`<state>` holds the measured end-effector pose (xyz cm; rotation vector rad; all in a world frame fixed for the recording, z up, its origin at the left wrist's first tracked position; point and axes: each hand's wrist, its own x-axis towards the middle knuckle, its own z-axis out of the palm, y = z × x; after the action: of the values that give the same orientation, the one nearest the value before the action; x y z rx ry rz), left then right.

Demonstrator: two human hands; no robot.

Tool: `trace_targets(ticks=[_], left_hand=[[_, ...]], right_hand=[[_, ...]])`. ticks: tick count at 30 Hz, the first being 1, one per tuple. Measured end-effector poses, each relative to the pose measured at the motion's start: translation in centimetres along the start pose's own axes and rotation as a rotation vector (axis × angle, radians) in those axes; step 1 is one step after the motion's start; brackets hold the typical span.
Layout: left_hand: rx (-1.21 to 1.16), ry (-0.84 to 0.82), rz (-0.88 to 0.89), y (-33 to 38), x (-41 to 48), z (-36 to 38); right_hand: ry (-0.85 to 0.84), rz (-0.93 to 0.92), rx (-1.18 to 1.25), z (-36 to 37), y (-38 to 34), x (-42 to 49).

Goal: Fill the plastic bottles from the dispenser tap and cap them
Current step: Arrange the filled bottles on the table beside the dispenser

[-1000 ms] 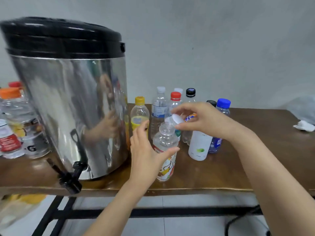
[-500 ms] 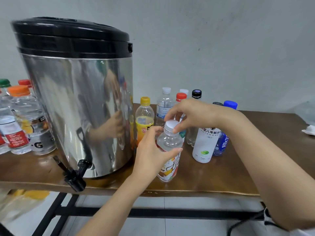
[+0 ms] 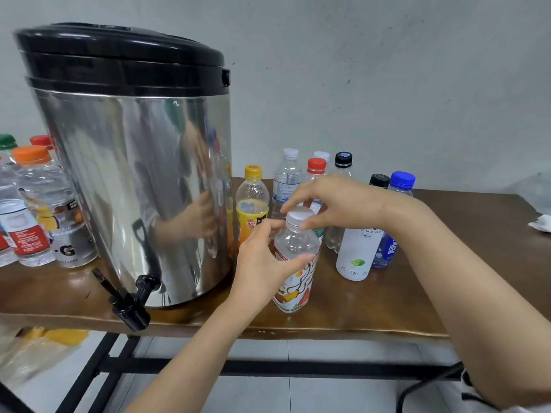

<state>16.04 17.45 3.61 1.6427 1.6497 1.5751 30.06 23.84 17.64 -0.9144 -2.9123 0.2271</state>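
A small clear bottle [image 3: 295, 272] with a colourful label stands upright on the brown table [image 3: 387, 308], just right of the steel dispenser [image 3: 140, 180]. My left hand [image 3: 262, 263] grips the bottle's body from the left. My right hand [image 3: 334, 201] reaches over from the right, and its fingertips pinch the white cap [image 3: 299, 216] sitting on the bottle's neck. The dispenser's black tap [image 3: 131, 305] juts over the table's front edge, left of the bottle.
Several capped bottles [image 3: 316, 186] stand in a cluster behind the held one, among them a white bottle [image 3: 357, 254] and a blue-capped bottle [image 3: 399, 189]. More capped bottles [image 3: 32, 204] stand left of the dispenser. White paper [image 3: 541, 223] lies at the right edge.
My right hand brought the white cap down from above the open neck onto the bottle and now pinches it there. My left hand kept its grip on the bottle.
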Motion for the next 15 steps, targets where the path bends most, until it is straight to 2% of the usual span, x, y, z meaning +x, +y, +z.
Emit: trace_targets(ticks=[5, 7, 11, 15], left_hand=[[-0.010, -0.033, 0.017, 0.1, -0.1, -0.2], [-0.025, -0.045, 0.010, -0.1, -0.1, -0.1], [-0.025, -0.071, -0.013, -0.5, -0.2, 0.4], [-0.003, -0.052, -0.026, -0.3, -0.4, 0.8]], right_hand=[[0.167, 0.113, -0.073, 1.8, 0.6, 0.5], [0.170, 0.127, -0.078, 2.1, 0.8, 0.4], [0.077, 0.054, 0.123, 1.2, 1.1, -0.4], [0.223, 0.130, 0.020, 2.4, 1.1, 0.1]])
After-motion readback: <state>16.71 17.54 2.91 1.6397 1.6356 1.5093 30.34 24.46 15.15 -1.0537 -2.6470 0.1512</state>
